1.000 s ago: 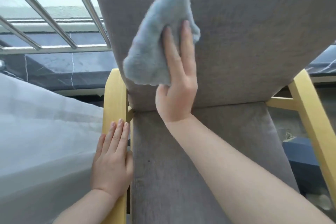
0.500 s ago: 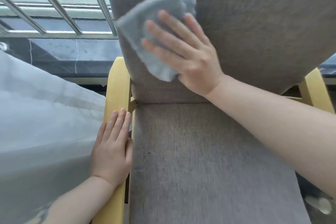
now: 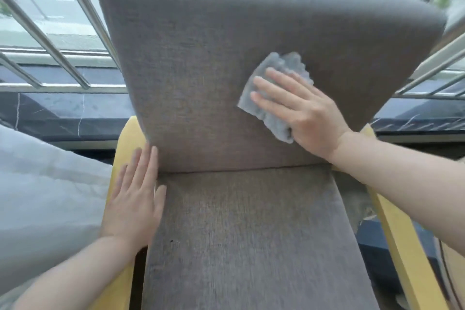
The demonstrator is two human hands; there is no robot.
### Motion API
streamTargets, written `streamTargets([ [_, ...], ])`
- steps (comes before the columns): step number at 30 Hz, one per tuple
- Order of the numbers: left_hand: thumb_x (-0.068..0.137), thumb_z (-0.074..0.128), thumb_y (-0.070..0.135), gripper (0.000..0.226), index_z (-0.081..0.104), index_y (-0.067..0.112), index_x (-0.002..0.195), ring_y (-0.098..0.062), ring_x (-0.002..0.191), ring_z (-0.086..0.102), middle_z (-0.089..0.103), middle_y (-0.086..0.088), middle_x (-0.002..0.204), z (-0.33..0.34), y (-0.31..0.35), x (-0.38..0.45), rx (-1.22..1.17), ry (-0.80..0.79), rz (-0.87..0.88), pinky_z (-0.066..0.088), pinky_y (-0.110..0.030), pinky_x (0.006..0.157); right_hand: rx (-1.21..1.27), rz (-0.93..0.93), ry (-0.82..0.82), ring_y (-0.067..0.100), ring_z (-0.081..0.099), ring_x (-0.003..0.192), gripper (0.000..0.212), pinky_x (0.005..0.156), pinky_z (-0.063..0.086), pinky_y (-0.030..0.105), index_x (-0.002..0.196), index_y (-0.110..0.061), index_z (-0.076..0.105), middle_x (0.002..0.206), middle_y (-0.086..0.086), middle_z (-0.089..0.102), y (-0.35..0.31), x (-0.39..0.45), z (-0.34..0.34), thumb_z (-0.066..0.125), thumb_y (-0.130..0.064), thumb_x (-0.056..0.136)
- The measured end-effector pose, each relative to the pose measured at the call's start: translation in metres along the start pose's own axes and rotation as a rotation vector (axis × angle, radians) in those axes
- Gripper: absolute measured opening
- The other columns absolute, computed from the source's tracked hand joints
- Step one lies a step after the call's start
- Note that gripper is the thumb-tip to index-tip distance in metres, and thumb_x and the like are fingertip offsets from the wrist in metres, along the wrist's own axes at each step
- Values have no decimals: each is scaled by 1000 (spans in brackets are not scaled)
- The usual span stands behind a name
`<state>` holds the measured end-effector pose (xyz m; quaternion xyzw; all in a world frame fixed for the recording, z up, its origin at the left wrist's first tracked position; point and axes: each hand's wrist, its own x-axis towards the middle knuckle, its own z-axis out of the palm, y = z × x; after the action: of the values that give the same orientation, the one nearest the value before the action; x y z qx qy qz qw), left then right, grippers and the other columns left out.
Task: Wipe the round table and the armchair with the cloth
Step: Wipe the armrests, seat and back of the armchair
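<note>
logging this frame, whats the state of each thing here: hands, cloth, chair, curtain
right hand: flat, fingers straight, pressing the cloth
cloth: bunched, pinned against the backrest
left hand: flat, resting on the left armrest beside the seat
armchair: upright, backrest being wiped, seat bare
curtain: hanging beside the left armrest

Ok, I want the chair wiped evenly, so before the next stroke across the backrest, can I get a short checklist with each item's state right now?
1. Cloth flat against the backrest: ok.
2. Right hand pressing the cloth with straight fingers: ok.
3. Left hand steadying the chair on the yellow armrest: ok.
4. Path to the left across the backrest free of things: ok.
5. Seat cushion wiped: cannot tell.
6. Cloth clean enough to go on: cannot tell.
</note>
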<state>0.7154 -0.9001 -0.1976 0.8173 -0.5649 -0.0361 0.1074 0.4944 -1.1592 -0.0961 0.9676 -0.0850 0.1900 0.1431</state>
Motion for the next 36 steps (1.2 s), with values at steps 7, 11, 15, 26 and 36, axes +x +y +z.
streamTargets([
  [7,94,44,27,72,7,4,152,-36,146,0,4,-22,158,-67,33,151,-49,323,-157,-14,-32,117,-47,-100,166,28,52,125,35,106,39,46,122,-12,66,131,8,59,-9,123,24,53,-1,91],
  [11,93,54,19,86,-7,12,152,-30,146,-12,-12,-16,159,-85,58,147,-127,384,-37,-18,-25,113,-150,218,105,26,47,130,32,111,34,41,127,-11,61,136,6,55,57,0,10,51,-3,97],
  [15,95,41,27,71,0,22,153,-26,147,-10,-8,-6,161,-107,77,175,-84,375,86,-15,-29,114,-64,708,185,31,47,130,40,107,38,47,126,-8,60,135,12,55,61,-67,-14,52,5,89],
  [26,99,40,29,72,-5,7,152,-26,146,-15,-11,-12,160,-85,155,189,-232,369,-181,-11,-33,116,69,472,-29,23,45,129,50,108,33,31,136,-22,52,135,4,54,57,104,-27,32,-10,92],
  [36,99,40,24,69,-1,18,154,-10,146,-12,-7,4,161,-113,91,176,-156,297,-132,-5,-30,119,229,1349,236,22,30,137,51,115,17,35,132,-15,55,142,2,47,69,81,-27,45,-4,84],
])
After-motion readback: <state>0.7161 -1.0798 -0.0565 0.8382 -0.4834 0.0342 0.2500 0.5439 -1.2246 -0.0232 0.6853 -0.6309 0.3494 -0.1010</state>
